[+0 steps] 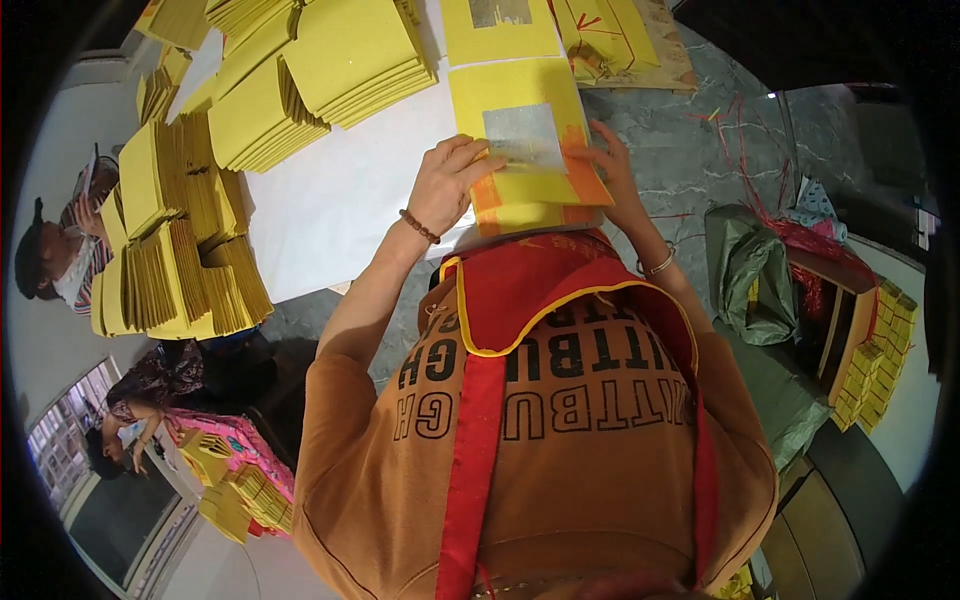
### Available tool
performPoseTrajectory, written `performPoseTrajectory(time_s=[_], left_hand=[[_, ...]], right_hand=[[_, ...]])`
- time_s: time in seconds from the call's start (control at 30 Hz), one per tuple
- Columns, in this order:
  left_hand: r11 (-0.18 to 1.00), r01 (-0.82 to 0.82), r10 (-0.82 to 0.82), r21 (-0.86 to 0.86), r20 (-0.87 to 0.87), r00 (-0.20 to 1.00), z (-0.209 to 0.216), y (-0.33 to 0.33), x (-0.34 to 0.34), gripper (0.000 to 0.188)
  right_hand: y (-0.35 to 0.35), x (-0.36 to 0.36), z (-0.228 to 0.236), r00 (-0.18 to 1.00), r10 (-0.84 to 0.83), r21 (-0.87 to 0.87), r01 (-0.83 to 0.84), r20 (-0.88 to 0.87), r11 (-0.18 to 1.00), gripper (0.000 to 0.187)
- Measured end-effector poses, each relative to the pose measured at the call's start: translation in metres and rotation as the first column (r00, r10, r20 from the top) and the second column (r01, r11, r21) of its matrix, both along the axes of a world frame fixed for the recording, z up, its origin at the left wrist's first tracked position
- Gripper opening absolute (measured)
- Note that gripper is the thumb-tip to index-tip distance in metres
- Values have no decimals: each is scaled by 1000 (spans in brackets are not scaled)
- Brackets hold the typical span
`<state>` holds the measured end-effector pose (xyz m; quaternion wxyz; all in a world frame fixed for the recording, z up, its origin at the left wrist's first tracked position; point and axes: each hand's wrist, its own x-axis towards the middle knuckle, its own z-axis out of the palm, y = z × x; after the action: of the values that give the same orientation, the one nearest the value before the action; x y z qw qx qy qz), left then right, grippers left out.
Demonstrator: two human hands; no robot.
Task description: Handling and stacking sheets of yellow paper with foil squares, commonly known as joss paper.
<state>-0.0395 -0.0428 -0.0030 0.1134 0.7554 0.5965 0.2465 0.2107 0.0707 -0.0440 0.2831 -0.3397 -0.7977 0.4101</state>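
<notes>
Near the front edge of the table, a yellow paper sheet with a silver square and orange bands lies in front of me. Its near edge is lifted and bent upward. My left hand grips the left side of that sheet, fingers together beside the silver square. At the right side, my right hand pinches the lifted orange part between thumb and fingers. Slight blur covers the paper between the hands. Beyond it lies another yellow sheet with a silver patch.
Stacks of folded yellow paper stand on the white table, with more bundles along its left edge. Yellow paper tied with red string lies at the far right. A green plastic bag sits rightward. Two other people are at left.
</notes>
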Motion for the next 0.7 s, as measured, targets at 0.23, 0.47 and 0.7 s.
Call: performPoseTrajectory(time_s=[0.23,0.47,0.7], left_hand=[[989,138,-137,46,-20,990,16,-24,4,28],[877,-339,453,-340,350,820,3,-2,12,30],[821,-321,561,-472,568,602,-36,11,5,27]], right_hand=[[-6,14,35,889,385,124,-423,247,898,20],[-10,-14,38,998,-17,-486,48,69,873,22],[-1,-33,19,968,-245,-485,193,-46,853,47]])
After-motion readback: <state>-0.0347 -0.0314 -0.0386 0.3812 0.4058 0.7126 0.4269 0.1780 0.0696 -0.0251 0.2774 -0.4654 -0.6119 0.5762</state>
